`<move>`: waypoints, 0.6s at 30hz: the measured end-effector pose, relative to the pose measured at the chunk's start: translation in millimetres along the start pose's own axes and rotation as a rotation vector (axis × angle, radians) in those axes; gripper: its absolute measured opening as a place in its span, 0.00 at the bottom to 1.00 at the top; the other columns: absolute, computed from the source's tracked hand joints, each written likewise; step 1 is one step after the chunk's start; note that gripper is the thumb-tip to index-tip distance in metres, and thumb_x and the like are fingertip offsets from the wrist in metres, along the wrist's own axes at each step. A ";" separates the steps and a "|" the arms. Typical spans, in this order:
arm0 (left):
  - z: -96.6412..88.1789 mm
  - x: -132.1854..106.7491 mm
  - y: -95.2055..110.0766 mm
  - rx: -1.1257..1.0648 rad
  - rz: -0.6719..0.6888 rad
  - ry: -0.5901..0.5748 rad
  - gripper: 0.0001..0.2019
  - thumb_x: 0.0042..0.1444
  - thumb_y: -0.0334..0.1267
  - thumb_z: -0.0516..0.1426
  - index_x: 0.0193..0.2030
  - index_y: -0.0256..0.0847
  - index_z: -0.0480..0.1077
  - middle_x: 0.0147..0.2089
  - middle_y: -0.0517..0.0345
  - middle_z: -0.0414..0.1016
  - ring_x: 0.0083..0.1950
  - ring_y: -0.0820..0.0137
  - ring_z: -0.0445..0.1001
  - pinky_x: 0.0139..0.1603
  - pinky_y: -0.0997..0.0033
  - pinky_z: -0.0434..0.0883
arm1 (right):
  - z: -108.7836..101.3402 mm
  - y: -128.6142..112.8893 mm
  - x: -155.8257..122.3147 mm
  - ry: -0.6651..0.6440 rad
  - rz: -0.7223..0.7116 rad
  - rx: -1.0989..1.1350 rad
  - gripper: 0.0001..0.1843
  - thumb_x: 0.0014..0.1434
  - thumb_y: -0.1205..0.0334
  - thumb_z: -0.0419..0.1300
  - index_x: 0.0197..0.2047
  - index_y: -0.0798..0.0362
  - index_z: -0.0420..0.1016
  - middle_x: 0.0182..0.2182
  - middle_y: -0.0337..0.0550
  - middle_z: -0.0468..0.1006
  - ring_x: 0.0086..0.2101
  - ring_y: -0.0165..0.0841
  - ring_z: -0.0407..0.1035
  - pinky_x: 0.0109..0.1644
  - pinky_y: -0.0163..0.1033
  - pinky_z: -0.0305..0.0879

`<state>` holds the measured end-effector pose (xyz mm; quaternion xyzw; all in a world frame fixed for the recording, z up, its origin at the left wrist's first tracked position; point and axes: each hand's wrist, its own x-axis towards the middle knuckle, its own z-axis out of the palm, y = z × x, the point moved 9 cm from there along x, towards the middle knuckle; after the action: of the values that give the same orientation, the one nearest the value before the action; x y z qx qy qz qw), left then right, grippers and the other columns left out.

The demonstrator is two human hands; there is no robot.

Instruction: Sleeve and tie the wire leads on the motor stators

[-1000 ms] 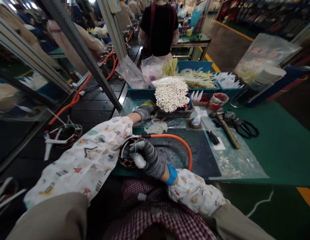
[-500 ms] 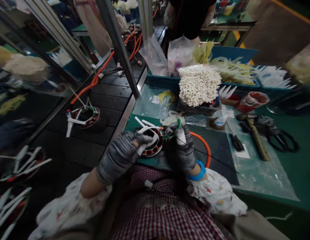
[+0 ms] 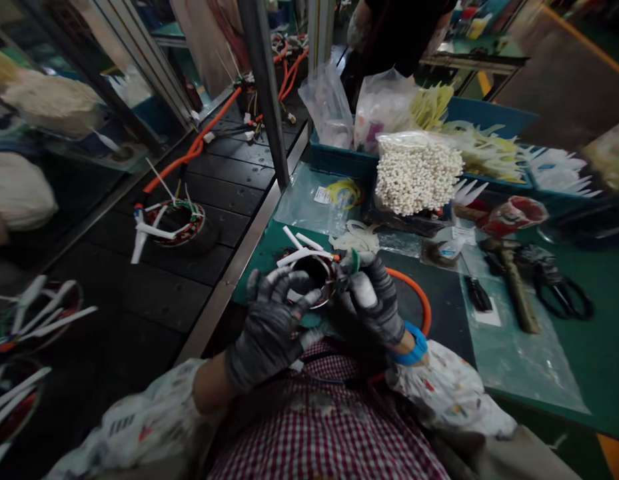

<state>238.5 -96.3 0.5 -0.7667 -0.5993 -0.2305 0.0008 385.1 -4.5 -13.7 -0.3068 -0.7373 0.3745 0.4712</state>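
Observation:
A ring-shaped wound coil, seemingly a motor stator [image 3: 332, 283], sits on the green bench [image 3: 262, 250] before me. White sleeves [image 3: 305, 254] stick out from its far left rim. My left hand [image 3: 274, 320], in a grey striped glove, is at the ring's near left side, fingers spread and holding nothing. At the right rim my gloved right hand [image 3: 374, 297] is closed, its thumb wrapped in white. A small green piece [image 3: 355, 261] shows at its fingertips, but what they grip is mostly hidden. An orange tube [image 3: 416, 290] curves out beyond that hand.
Behind the ring lie pale loops [image 3: 356, 239] and a bag of white sticks [image 3: 419, 175]. Blue bins [image 3: 339, 159] hold sleeves. On the right are a hammer [image 3: 514, 287], scissors [image 3: 564, 293] and a black-handled tool [image 3: 478, 295]. More coils [image 3: 196, 233] stand left, past a metal post [image 3: 269, 100].
My left hand has opened, its fingers spreading, and turned beside the ring. The right hand stays closed at the rim. The whole view has shifted slightly.

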 end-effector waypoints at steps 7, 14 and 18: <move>-4.8 -24.3 -4.1 0.020 0.304 0.214 0.17 0.66 0.28 0.62 0.57 0.53 0.79 0.53 0.60 0.87 0.57 0.65 0.84 0.65 0.59 0.79 | 50.1 -45.7 7.6 -0.309 -0.331 -0.457 0.18 0.77 0.60 0.55 0.63 0.53 0.80 0.49 0.54 0.86 0.47 0.44 0.81 0.56 0.50 0.81; -24.1 -2.6 -84.4 -0.717 -0.123 0.230 0.10 0.70 0.47 0.60 0.49 0.47 0.80 0.43 0.53 0.87 0.44 0.63 0.87 0.50 0.61 0.85 | 72.7 -39.3 -1.5 -0.408 -0.417 -0.746 0.14 0.75 0.59 0.61 0.56 0.54 0.85 0.46 0.56 0.86 0.46 0.45 0.77 0.54 0.49 0.78; 8.0 45.1 -106.9 -0.824 -0.338 -0.022 0.31 0.60 0.57 0.66 0.64 0.40 0.74 0.58 0.45 0.84 0.58 0.54 0.84 0.57 0.58 0.83 | 69.6 -36.3 1.5 -0.416 -0.397 -0.715 0.13 0.75 0.57 0.61 0.52 0.52 0.86 0.42 0.53 0.85 0.41 0.42 0.76 0.49 0.46 0.76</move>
<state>151.0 -22.5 -20.1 -0.5967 -0.5743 -0.4388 -0.3486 316.5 -40.9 -1.7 -0.2212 -0.9437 0.0528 0.2403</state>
